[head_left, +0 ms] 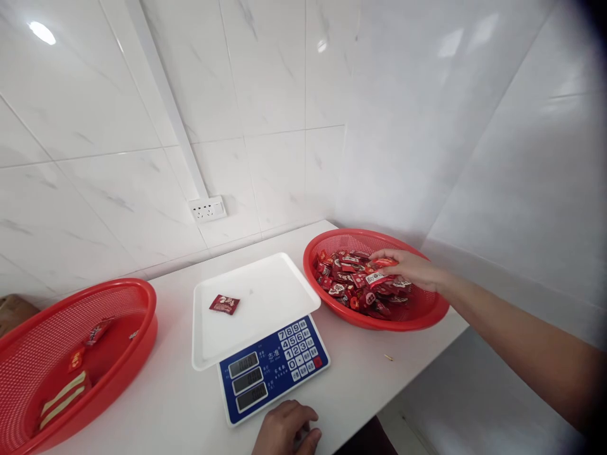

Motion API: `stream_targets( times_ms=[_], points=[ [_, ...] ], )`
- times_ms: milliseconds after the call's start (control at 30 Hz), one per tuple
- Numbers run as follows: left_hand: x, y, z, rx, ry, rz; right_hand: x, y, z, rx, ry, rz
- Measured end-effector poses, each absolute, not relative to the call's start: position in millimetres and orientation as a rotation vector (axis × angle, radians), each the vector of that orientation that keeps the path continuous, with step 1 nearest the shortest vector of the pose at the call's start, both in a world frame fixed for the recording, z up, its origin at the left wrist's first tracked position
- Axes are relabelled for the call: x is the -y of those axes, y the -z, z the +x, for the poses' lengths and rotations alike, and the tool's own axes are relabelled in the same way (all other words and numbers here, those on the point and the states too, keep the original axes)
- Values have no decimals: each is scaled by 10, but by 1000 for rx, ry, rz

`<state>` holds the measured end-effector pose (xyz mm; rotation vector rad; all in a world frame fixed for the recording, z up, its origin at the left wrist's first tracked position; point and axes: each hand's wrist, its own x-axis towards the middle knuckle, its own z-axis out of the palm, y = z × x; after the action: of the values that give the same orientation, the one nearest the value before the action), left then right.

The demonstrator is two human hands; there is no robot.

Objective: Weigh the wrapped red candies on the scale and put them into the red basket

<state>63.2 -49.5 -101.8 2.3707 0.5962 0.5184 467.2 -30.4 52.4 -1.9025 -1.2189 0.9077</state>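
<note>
At the red mesh basket (374,325) on the right, my right hand (408,268) reaches over the rim. Its fingers close on a small red snack packet (385,263), above a heap of similar packets (348,278). My left hand (287,428) rests at the table's front edge, just before the scale. Its fingers are loosely curled, thumb apart, and nothing shows in them. The digital scale (277,370) has a blue keypad panel and a white tray (265,284). One dark red packet (224,304) lies on the tray's left part.
Another red basket (137,316) stands at the left with a few packets inside, among them a cream-striped one (64,398). A small scrap (389,357) lies on the white table (180,404). A wall socket (207,209) is behind, on the tiles.
</note>
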Motion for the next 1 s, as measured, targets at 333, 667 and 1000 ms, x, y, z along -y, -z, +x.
stream_targets(
  times_ms=[333,667,1000],
  points=[
    [507,945,652,-665,-452,2269,208,-554,4364,1059,-920,-1722],
    [528,877,661,-722,-399,2217,-27,-715,3948,1095,-811,-1669],
    [616,702,632,-825,-393,2173,-509,-823,2745,1482,-1114,-1431]
  ],
)
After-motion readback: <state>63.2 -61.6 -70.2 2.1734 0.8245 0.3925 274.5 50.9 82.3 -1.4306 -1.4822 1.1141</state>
